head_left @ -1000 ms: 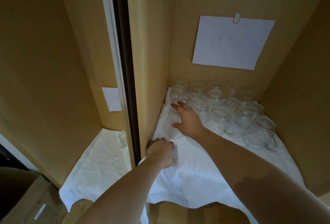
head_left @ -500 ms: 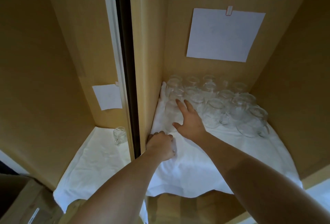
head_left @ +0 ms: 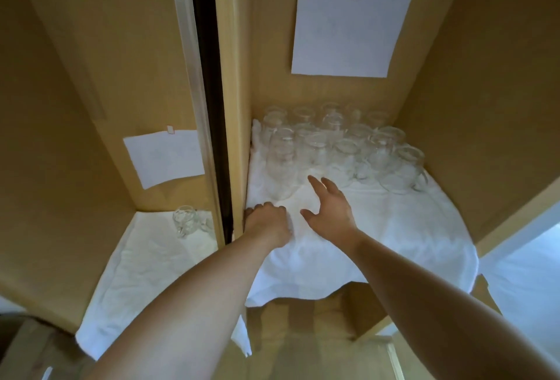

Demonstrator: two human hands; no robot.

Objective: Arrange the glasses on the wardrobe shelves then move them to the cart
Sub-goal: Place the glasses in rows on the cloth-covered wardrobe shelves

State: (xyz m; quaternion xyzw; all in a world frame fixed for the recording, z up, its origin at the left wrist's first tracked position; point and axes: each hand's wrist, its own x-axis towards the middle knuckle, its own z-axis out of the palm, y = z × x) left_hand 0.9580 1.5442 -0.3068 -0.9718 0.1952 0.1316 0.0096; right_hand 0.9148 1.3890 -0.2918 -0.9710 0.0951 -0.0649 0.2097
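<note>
The arranging step seemed to be in hand: the right hand [head_left: 328,208] hovered with fingers spread and nothing held, just short of the glasses [head_left: 333,146], while the left hand [head_left: 268,223] lay knuckled, fingers curled, on the white cloth [head_left: 394,243] beside the divider panel [head_left: 233,107]. The next move probably called for a careful reach to the nearest glass. The glasses were clear, thin-looking, and crowded in rows at the back of the right-hand wardrobe shelf.
</note>
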